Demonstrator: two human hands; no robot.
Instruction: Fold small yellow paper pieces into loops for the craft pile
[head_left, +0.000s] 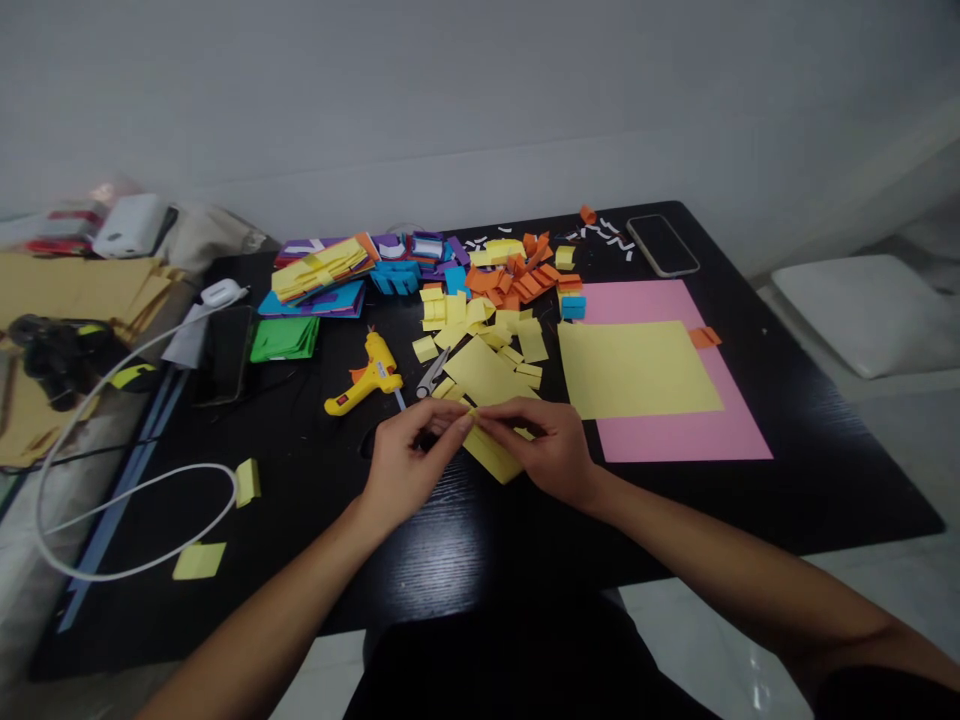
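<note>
My left hand (411,450) and my right hand (546,446) meet over the middle of the black table. Between their fingertips they pinch a small piece of yellow paper (472,411), mostly hidden by the fingers. Below and behind it lie larger yellow paper sheets (487,375). A pair of scissors (433,374) rests just beyond my left hand, partly under paper. Left of that is a yellow glue gun (367,378) with a glue stick in its back end. Small folded yellow paper pieces (455,312) are heaped farther back.
Orange paper pieces (517,280) pile up at the back. On the right, a yellow sheet (637,370) overlaps a pink sheet (686,443). A phone (661,246) lies at the back right. A white cable (135,572) loops across the left side, near green paper (285,339).
</note>
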